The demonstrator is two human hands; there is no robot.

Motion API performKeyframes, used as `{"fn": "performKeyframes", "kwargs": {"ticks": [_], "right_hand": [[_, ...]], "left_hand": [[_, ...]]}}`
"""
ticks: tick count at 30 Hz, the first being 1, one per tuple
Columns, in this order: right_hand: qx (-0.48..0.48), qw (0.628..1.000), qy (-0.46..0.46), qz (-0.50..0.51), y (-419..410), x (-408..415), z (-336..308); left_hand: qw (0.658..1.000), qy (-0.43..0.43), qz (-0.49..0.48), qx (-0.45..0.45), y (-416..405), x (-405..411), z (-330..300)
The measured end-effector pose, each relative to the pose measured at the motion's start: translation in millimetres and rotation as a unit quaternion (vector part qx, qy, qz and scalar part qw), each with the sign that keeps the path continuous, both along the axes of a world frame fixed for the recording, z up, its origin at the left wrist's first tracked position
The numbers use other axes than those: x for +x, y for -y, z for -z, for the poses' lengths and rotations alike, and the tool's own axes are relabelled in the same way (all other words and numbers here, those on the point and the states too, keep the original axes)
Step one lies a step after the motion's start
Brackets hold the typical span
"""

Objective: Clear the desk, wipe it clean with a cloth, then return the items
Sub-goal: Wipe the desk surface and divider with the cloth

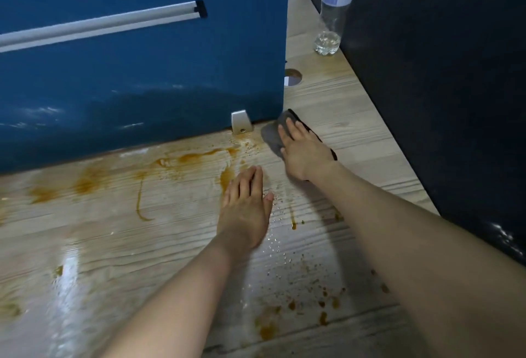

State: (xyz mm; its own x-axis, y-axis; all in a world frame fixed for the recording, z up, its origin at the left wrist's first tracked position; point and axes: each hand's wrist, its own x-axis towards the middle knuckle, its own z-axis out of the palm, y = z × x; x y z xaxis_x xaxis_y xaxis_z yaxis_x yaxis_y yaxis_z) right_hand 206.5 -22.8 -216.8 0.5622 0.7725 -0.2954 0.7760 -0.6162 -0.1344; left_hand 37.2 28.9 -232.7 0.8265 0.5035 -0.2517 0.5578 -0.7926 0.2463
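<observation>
The light wooden desk (99, 243) is wet and smeared with orange-brown stains (196, 157) and speckled drops. My right hand (304, 152) presses flat, fingers straight, on a grey cloth (271, 134) at the desk's far side, next to the corner of the blue partition. My left hand (247, 204) rests flat on the desk, fingers straight, just nearer than the cloth and holding nothing. Most of the cloth is hidden under my right hand.
A blue partition panel (142, 72) with a white bracket (241, 121) stands along the back of the desk. A dark panel (441, 87) walls off the right side. A clear plastic bottle (333, 7) stands far back, beyond a round cable hole (293, 77).
</observation>
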Motion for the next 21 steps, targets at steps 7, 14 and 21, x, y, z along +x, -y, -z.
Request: {"fn": "performKeyframes", "kwargs": {"ticks": [7,14,21], "right_hand": [[0.019,0.997,0.003,-0.074,43,-36,-6],[0.008,1.0,0.004,-0.016,-5,0,8],[0.021,0.999,-0.005,-0.038,68,-63,-10]], "left_hand": [[1.0,-0.006,0.005,0.0,1,0,-1],[1.0,-0.009,0.01,0.005,1,0,-3],[1.0,-0.014,0.007,0.005,3,1,-2]]}}
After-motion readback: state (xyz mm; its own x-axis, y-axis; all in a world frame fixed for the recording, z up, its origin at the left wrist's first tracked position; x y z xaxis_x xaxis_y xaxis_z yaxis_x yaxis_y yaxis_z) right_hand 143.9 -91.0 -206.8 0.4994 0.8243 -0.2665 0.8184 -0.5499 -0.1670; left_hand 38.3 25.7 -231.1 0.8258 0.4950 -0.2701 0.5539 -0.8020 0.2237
